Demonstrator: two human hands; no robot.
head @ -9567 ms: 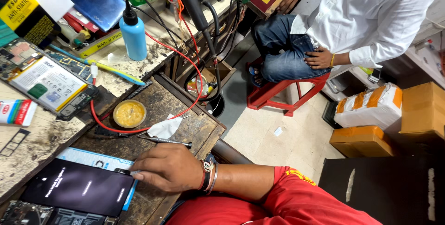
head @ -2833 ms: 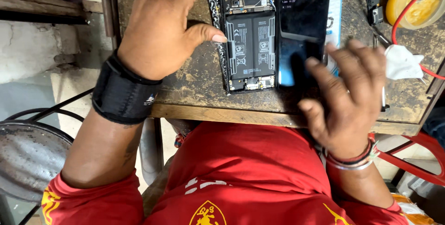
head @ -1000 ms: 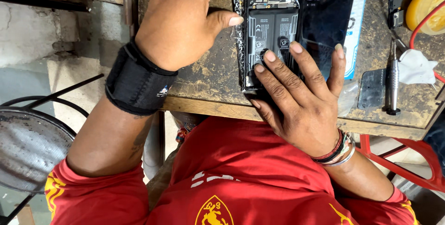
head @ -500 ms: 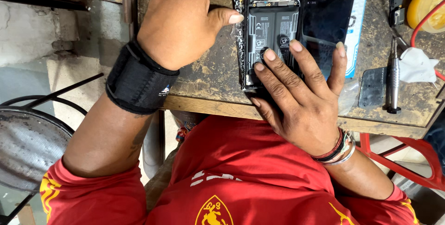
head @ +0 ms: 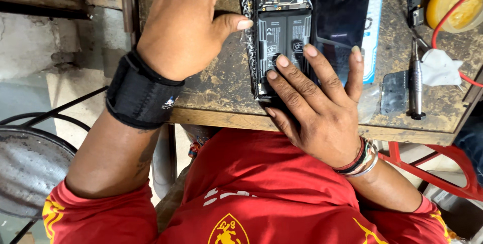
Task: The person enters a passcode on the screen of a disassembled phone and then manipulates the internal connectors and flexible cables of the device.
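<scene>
A person in a red shirt bends over a worn wooden workbench (head: 402, 123), both hands on an opened phone (head: 282, 27) whose back is off, battery and circuit board exposed. The left hand (head: 186, 22), a black wrist brace below it, lies loosely curled against the phone's left edge, thumb tip touching the frame, gripping nothing. The right hand (head: 317, 103) rests flat with fingers spread, fingertips on the battery and on the dark screen panel (head: 342, 12) lying just beside it. The phone sits close to the bench's front edge, partly under the right hand, so a slip could well push it off; heavy pressure on the bare battery might dent it. A metal screwdriver (head: 415, 85) and crumpled white tissue (head: 438, 68) lie nearby to the right
</scene>
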